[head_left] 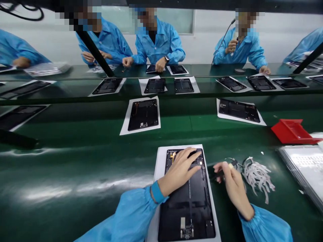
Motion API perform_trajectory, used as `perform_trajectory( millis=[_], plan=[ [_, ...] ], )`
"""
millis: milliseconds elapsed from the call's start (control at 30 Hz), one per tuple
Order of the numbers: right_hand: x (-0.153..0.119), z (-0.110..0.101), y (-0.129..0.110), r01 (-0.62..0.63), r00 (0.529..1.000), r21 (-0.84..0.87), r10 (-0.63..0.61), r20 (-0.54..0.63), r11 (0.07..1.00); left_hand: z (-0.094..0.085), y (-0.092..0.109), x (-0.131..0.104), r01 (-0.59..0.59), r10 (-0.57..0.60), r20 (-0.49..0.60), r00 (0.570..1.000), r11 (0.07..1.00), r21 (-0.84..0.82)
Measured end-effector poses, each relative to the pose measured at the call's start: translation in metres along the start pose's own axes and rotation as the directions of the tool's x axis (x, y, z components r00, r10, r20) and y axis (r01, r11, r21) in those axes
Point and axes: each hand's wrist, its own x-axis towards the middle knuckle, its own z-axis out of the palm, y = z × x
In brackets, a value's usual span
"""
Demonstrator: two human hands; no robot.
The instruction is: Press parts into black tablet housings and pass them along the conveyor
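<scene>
A black tablet housing [186, 201] with its inner side up lies on a white sheet [159, 161] in front of me. My left hand [180, 168] rests on its upper part, palm down, fingers spread; it covers some of the small parts there. An orange-gold flex cable [173, 155] shows beside the knuckles. My right hand [230, 178] is just right of the housing, fingers closed around a thin dark tool [234, 163] whose kind I cannot make out. A pale yellowish bit shows at the fingers. Beside this hand lies a pile of white strips [257, 176].
A red bin [292, 131] and a stack of clear trays [305, 168] stand at the right. More tablet housings on sheets lie beyond, one at centre left [143, 114], another at right [238, 111]. Co-workers in blue smocks [158, 42] sit across the raised green bench.
</scene>
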Motion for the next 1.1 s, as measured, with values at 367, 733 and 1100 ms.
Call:
perform_trajectory(
  millis=[367,733,1100],
  plan=[
    [0.007,0.016,0.016,-0.078,0.997,0.057,0.077,0.015,0.995,0.018,-0.003,0.020,0.195,-0.212,-0.048,0.976,0.952,-0.238],
    [0.006,0.019,0.013,-0.046,0.996,-0.004,0.045,-0.073,0.999,0.019,0.000,0.012,0.051,-0.064,-0.139,0.988,0.995,-0.090],
    [0.010,0.016,0.011,-0.029,0.995,0.006,0.030,-0.095,1.000,0.019,-0.002,0.011,0.107,-0.115,-0.090,0.989,0.990,-0.092]
  ],
)
